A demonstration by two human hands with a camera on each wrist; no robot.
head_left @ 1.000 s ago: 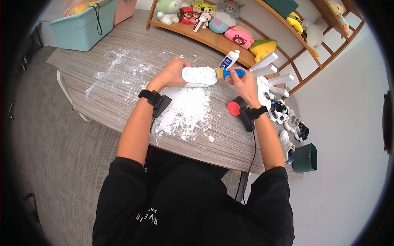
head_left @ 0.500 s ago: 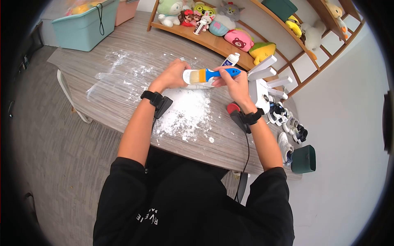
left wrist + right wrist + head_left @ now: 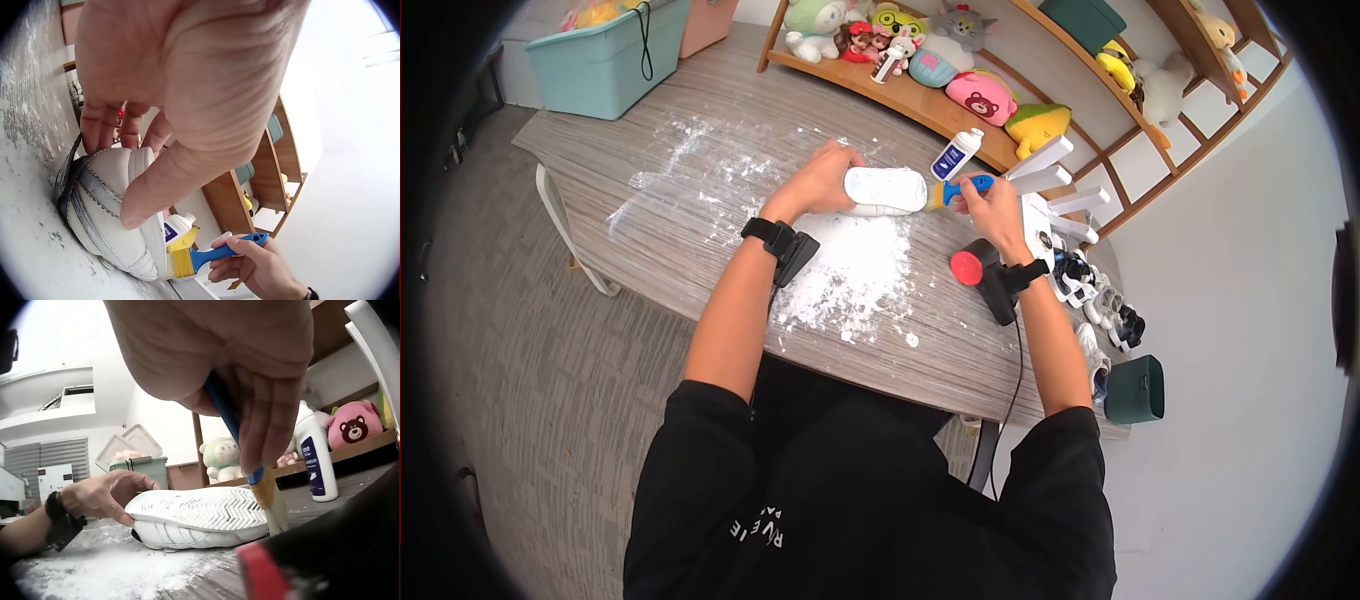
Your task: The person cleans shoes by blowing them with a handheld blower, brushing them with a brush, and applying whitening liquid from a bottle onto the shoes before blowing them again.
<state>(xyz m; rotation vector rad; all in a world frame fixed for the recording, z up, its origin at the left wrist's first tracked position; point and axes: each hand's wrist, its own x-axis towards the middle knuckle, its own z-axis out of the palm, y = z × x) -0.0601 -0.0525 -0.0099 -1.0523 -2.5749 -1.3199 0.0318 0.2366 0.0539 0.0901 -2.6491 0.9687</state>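
Observation:
A white sneaker (image 3: 885, 187) lies sole up on the table, its zigzag tread (image 3: 231, 509) showing in the right wrist view. At its heel end, my left hand (image 3: 824, 180) grips it, thumb on the near side and fingers on the far side. A flat paintbrush (image 3: 215, 254) with a blue handle and yellow ferrule is held in my right hand (image 3: 997, 212). Its pale bristles (image 3: 277, 519) are at the toe end, against the side edge of the sole. White powder (image 3: 855, 280) is spread thickly on the table just in front of the shoe.
Behind my right hand stands a white bottle with a blue label (image 3: 956, 155). A dark cylinder with a red end (image 3: 967, 268) is by my right wrist. White upturned legs (image 3: 1050, 165), several shoes (image 3: 1100, 300) and a green bin (image 3: 1135, 388) line the right side. Plush toys fill the shelf (image 3: 910, 95) behind.
The brush went from the toe end onto the middle of the sole, then back right to the toe end with my right hand. My left hand and the sneaker stayed in place.

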